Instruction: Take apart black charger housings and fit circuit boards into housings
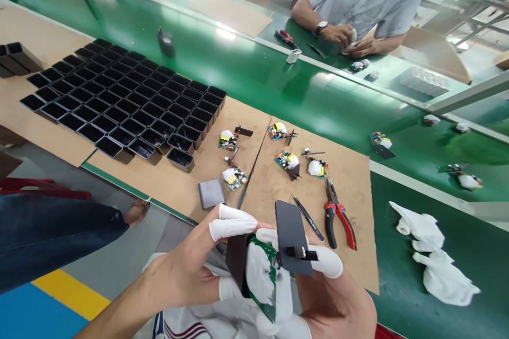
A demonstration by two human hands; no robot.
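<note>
My left hand (194, 259), with white finger cots on its fingers, is closed round a black plastic case (237, 264). In my right hand (332, 291), also in finger cots, are a green circuit board (267, 296) coated with white compound and a black end plate (293, 235) with two plug pins standing out of it. The board's edge sits at the mouth of the case; how deep it goes in is hidden. Tweezers (308, 217) and red-and-black pliers (337, 214) lie just beyond my right hand. A dark grey case (212, 194) lies beyond my left hand.
Rows of black cases (119, 92) stand at left on the cardboard (254, 185). Several circuit boards (234, 177) lie in the middle. White gloves (437, 254) lie at right. Across the green conveyor (258, 77), a co-worker (366, 5) handles a small white part. Someone's leg (59, 233) shows at left.
</note>
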